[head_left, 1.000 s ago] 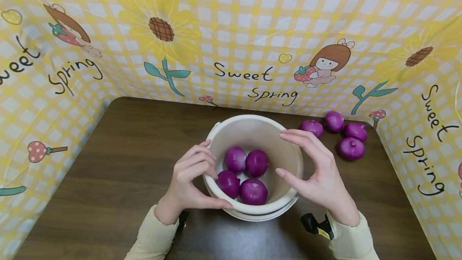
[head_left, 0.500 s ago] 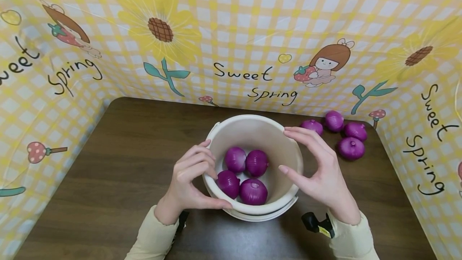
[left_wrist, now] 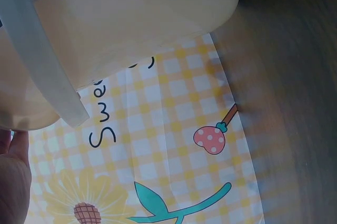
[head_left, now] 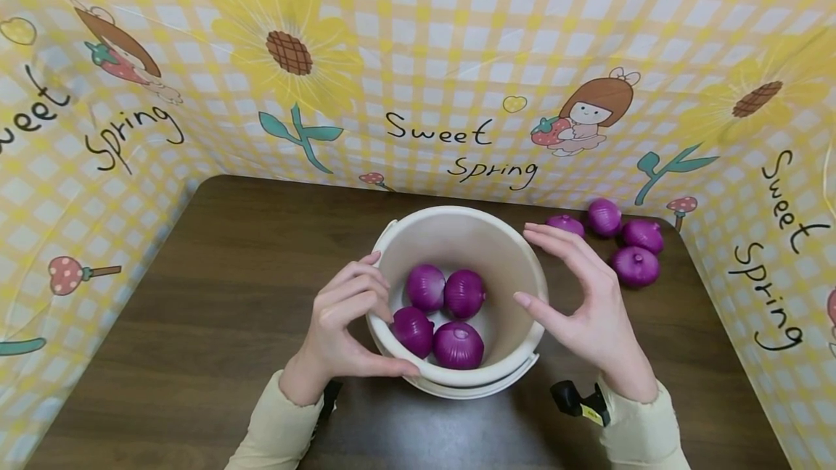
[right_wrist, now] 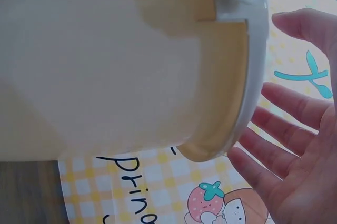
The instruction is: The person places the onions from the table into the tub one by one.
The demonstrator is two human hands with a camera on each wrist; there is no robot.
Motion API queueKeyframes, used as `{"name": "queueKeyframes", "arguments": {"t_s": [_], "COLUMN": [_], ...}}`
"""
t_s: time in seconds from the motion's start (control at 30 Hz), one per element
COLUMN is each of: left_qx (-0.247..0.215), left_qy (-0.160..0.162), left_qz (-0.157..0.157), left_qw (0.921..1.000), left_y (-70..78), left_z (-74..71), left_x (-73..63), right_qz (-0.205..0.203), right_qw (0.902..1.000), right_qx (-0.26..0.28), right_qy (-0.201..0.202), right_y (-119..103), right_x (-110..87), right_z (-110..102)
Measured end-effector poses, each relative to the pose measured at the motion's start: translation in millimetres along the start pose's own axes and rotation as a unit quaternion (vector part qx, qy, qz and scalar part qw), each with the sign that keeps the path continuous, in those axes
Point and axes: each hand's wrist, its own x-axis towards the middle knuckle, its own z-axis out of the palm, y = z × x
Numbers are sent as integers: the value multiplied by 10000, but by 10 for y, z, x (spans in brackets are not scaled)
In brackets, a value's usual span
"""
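Your left hand (head_left: 346,318) grips the left side of the bucket (head_left: 503,260); your right hand (head_left: 591,303) is spread wide at its right side, can't tell if it's touching. Bucket's around mid-desk (head_left: 196,296), four onions (head_left: 464,294) inside, four loose onions (head_left: 636,266) by the desk's far right corner. My guess: you're steadying the bucket, so next calls for a firm left hold.

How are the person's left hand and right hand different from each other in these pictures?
The left hand grips the bucket; the right hand is open and grips nothing, though whether it touches the bucket is unclear. The left hand is farther from the onions outside the bucket than the right hand. Both come from pale sleeves.
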Motion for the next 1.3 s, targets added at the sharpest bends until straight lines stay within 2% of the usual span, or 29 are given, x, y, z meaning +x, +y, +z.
{"name": "queueKeyframes", "arguments": {"t_s": [0.27,0.57,0.93,1.3], "left_qx": [-11,-47,-45,-46], "left_qy": [-9,-9,8,39], "left_qz": [-18,-13,16,57], "left_qw": [10000,10000,10000,10000], "left_y": [-1,-7,-10,-13], "left_z": [-2,0,-1,0], "left_x": [0,-5,0,9], "right_qz": [61,360,503,624], "right_qw": [9999,9992,9982,9972], "right_qx": [8,-83,-255,-266], "right_qy": [112,129,197,316], "right_y": [38,51,386,479], "right_x": [-11,-35,-157,-203], "right_z": [-26,-49,-106,-169]}}
